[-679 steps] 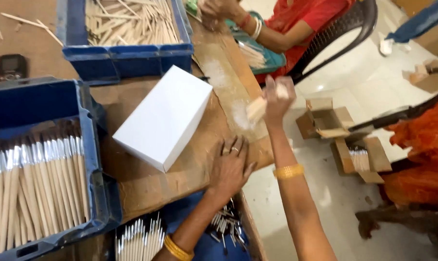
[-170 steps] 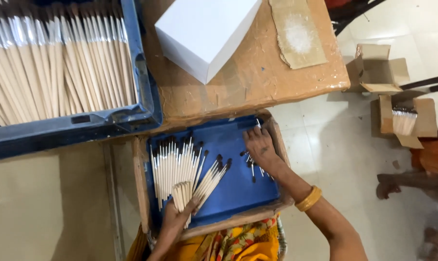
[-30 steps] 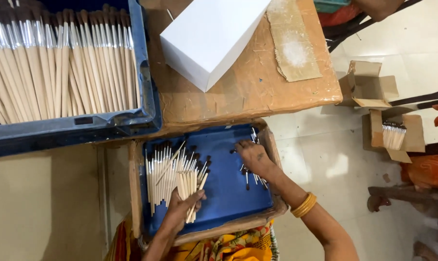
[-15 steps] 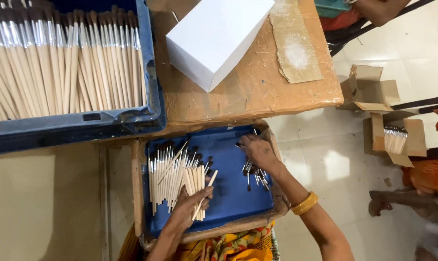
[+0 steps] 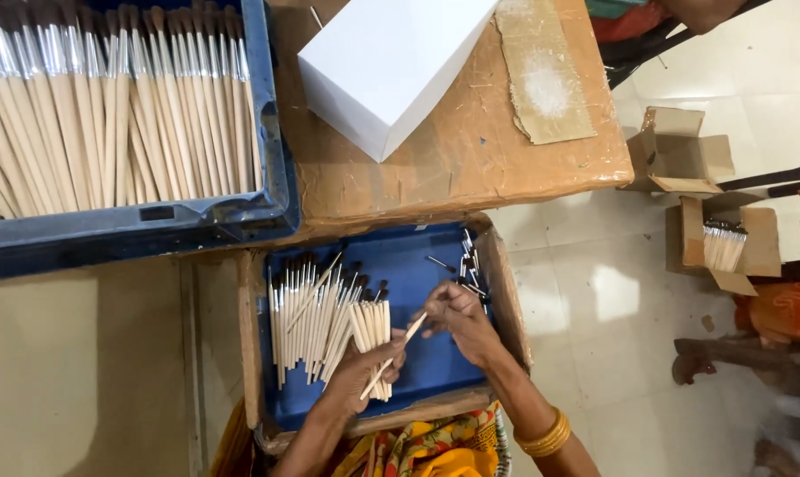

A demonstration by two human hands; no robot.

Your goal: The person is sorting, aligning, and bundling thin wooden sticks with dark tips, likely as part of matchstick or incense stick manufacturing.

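A big blue crate (image 5: 267, 177) holds many brushes, the lap tray (image 5: 435, 371) a smaller pile (image 5: 307, 322); the left hand (image 5: 360, 375) grips a fanned bunch (image 5: 373, 331), the right hand (image 5: 462, 318) pinches one stick (image 5: 400, 346) (loose ferrules (image 5: 470, 265) beside it), so plenty seems left.

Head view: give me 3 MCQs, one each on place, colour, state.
1. Where is the white box?
A. on the brown table
B. on the floor
C. in the lap tray

2. What colour is the lap tray lining?
A. red
B. blue
C. green

3. What does the left hand hold?
A. nothing
B. a bunch of brushes
C. a cardboard sheet

Answers: 1 A, it lies on the table top. 2 B, blue shows between the brushes. 3 B, its fingers wrap the bunch while the right hand pinches one brush.
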